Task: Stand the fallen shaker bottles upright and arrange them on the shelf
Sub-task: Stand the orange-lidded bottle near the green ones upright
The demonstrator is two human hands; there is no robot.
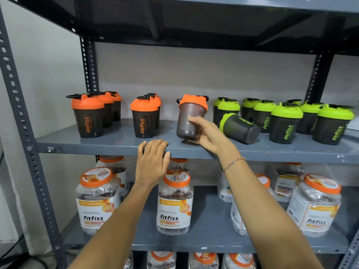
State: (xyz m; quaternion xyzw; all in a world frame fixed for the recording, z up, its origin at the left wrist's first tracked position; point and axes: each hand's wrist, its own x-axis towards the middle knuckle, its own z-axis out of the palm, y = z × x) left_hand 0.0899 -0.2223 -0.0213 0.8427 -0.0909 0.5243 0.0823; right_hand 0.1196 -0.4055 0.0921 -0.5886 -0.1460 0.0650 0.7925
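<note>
My right hand (208, 134) grips an orange-lidded shaker bottle (189, 115), nearly upright and tilted slightly, its base just above the grey shelf (108, 145). Just to its right a green-lidded shaker (240, 128) lies on its side, base toward me. Two groups of orange-lidded shakers (88, 115) (144, 118) stand upright at the left. Several green-lidded shakers (284, 123) stand upright at the right. My left hand (153, 162) rests on the shelf's front edge, fingers curled over it, holding nothing else.
The shelf below carries several clear jars with orange lids (174, 200). More jars stand on the lowest shelf (204, 259). A grey slotted upright (21, 121) runs down the left side. The shelf above overhangs the shakers (194, 22).
</note>
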